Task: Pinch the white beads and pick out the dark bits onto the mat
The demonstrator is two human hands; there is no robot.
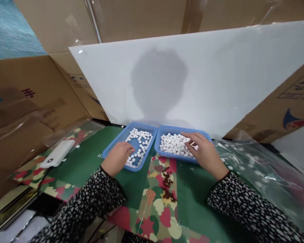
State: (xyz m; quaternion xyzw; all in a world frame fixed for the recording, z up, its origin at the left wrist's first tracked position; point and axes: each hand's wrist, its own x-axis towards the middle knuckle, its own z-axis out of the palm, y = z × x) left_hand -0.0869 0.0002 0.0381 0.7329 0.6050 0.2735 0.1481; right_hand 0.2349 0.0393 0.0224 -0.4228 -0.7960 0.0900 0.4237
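Note:
Two blue mesh baskets stand side by side against the white board. White balls [139, 143] lie scattered over the left basket [108, 148], whose blue floor shows between them. The right basket [158, 145] has a denser layer of white balls [173, 143]. Over the near left side of the left basket, my left hand [118, 158] has its fingertips pressed together; what they hold, if anything, is hidden. My right hand [204, 150] reaches over the right basket's right part, thumb and fingers apart above the balls.
Small dark red pieces [168, 184] lie on the patterned strip between the baskets and the near edge. A white device [58, 153] with a cable is at the left. Clear plastic sheeting [266, 172] covers the right side. Cardboard walls [32, 91] surround the table.

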